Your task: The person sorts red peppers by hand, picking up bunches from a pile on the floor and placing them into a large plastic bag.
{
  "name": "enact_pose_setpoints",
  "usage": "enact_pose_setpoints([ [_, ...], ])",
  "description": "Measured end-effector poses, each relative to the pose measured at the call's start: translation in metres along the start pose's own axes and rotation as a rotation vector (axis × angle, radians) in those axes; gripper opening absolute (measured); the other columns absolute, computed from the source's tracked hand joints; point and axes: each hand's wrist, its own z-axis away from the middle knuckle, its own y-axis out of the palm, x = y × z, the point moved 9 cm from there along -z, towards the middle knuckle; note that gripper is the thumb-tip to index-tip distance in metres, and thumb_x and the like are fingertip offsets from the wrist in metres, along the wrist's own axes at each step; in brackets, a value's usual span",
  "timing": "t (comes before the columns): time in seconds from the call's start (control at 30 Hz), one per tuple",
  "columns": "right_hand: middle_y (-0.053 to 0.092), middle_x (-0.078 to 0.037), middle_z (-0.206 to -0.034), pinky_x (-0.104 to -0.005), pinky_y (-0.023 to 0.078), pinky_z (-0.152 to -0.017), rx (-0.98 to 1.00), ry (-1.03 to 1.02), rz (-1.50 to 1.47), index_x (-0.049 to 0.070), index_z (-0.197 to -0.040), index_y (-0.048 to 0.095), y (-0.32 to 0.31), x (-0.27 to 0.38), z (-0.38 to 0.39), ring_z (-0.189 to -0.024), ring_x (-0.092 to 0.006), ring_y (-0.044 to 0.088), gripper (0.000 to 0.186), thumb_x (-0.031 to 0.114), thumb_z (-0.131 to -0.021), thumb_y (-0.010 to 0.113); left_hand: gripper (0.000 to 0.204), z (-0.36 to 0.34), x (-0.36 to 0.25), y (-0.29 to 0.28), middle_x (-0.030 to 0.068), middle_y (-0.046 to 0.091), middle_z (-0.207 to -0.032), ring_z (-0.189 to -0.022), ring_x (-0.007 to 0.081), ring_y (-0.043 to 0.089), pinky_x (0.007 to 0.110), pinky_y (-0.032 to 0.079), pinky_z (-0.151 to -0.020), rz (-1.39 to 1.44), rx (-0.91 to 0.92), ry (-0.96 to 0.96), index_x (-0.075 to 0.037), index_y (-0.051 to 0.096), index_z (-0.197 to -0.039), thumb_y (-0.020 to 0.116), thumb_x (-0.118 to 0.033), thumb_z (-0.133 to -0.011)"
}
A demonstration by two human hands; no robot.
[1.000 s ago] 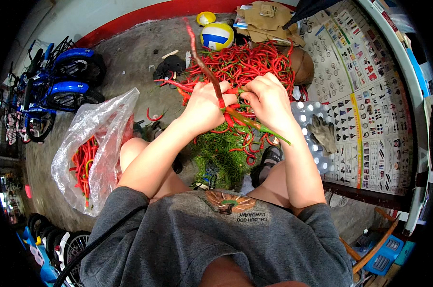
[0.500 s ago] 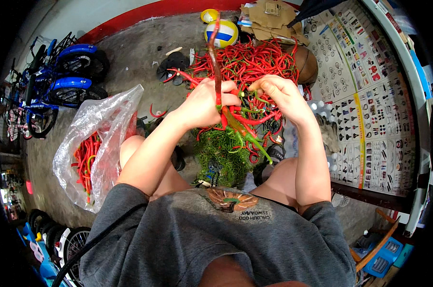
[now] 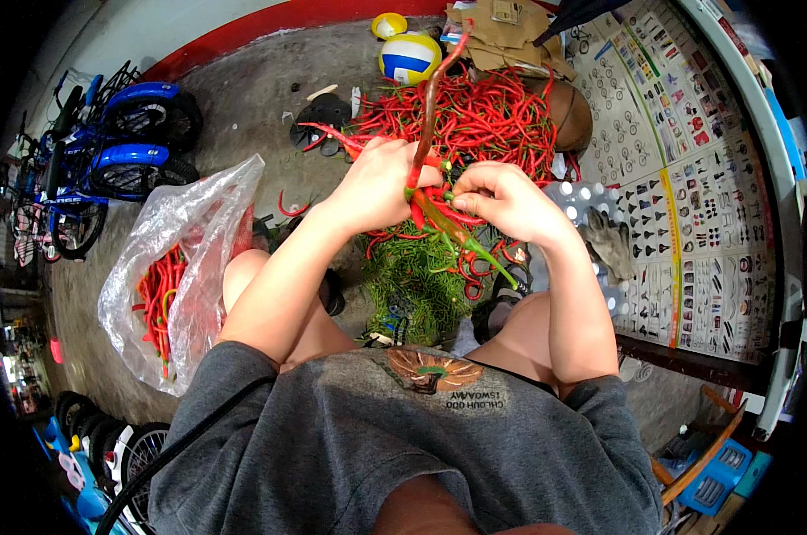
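Observation:
My left hand is closed around several red chili peppers. A long, dark red chili sticks up from it, and a part-green chili hangs out below. Thumb and fingertips of my right hand pinch together at the green stem end of a chili, close beside the left fingers. Both hands are above the near side of a big heap of red chilies on the floor. Under them, between my legs, lies a pile of green stems, with some red chilies along its edge.
On the left a clear plastic bag holds more red chilies. Beyond the heap are a volleyball, flattened cardboard and a brown ball. Bottles, grey gloves and a printed panel stand right; blue bicycles stand left.
My right hand has come in toward the left hand, its fingertips now on a stem end. The long chili in my left hand has swung to lean right.

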Motion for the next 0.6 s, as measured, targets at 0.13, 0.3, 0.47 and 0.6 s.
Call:
enact_pose_setpoints([
  [0.13,0.058,-0.007,-0.081,-0.0301,0.045,-0.069,-0.07,-0.167,-0.331,-0.001,-0.083,0.06,-0.004,0.007,0.002,-0.075,-0.017,0.056,0.008,0.006,-0.078,0.062,0.023,-0.004,0.0,-0.005,0.006,0.053,-0.081,-0.076,0.0274,0.056,0.038,0.044,-0.063,0.103,-0.099,0.047,-0.009,0.06,-0.078,0.069,-0.009,-0.057],
  [0.3,0.056,-0.005,-0.083,-0.0282,0.044,-0.073,-0.056,-0.37,-0.51,0.0,-0.083,0.06,-0.007,0.022,0.002,-0.08,-0.0144,0.054,0.005,0.004,-0.081,0.058,0.022,-0.004,0.0,-0.001,0.0051,0.054,-0.08,-0.076,0.0266,0.057,0.038,0.045,-0.061,0.307,-0.076,0.035,-0.009,0.061,-0.08,0.069,-0.01,-0.06],
  [0.47,0.057,-0.006,-0.089,-0.0281,0.043,-0.078,-0.229,-0.34,-0.529,0.0,-0.086,0.062,-0.032,0.017,0.004,-0.084,-0.0151,0.054,0.011,0.007,-0.085,0.055,0.023,-0.002,-0.008,0.009,0.0058,0.054,-0.079,-0.075,0.0278,0.057,0.038,0.047,-0.063,0.28,-0.095,0.069,-0.008,0.061,-0.08,0.069,-0.008,-0.059],
  [0.6,0.058,-0.008,-0.093,-0.0359,0.039,-0.084,-0.56,-0.363,0.295,0.006,-0.091,0.067,-0.042,0.031,0.013,-0.093,-0.0257,0.05,0.018,0.019,-0.08,0.061,0.02,0.001,-0.01,0.031,0.007,0.057,-0.08,-0.075,0.0287,0.059,0.041,0.048,-0.064,0.199,0.145,0.041,-0.011,0.062,-0.081,0.067,-0.017,-0.063],
])
